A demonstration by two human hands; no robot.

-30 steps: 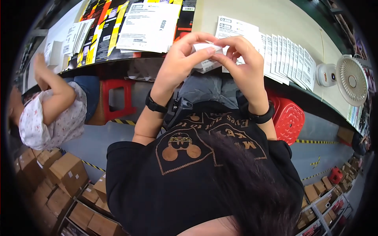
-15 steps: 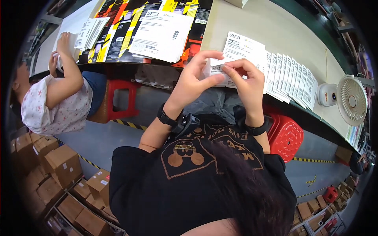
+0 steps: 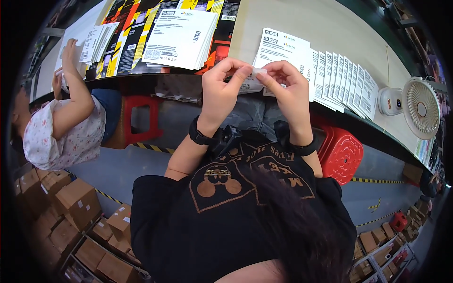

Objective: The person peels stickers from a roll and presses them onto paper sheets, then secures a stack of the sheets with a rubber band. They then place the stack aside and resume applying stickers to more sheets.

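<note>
Through the head camera I have the left hand [image 3: 222, 89] and the right hand [image 3: 289, 89] raised in front of the bench edge, nearly meeting at the fingertips. Between them sits a small whitish piece [image 3: 259, 72] (paper or film, I cannot tell which from here). On the left I see thumb and forefinger brought together in a pinch at its near end, with the other fingers curled and mostly hidden from me. On the right, the thumb presses against the piece from below and the forefinger bends over it; the remaining fingers fold loosely toward the palm. So I read both hands as grasping, neither released nor clenched into a fist.

Just below that piece, between the hands, I can make out a white printed panel [image 3: 250, 87], partly covered by the fingers; whether the two are joined, I cannot tell. Beyond the right hand, flat white printed sheets [image 3: 278, 49] lie on the bench [image 3: 330, 21], and to their right a fanned row of similar sheets [image 3: 347, 80] runs toward a round desk fan [image 3: 421, 109]. Beyond the left hand, I see another white printed stack [image 3: 181, 37] resting on black, yellow and orange packaging [image 3: 226, 30].
</note>
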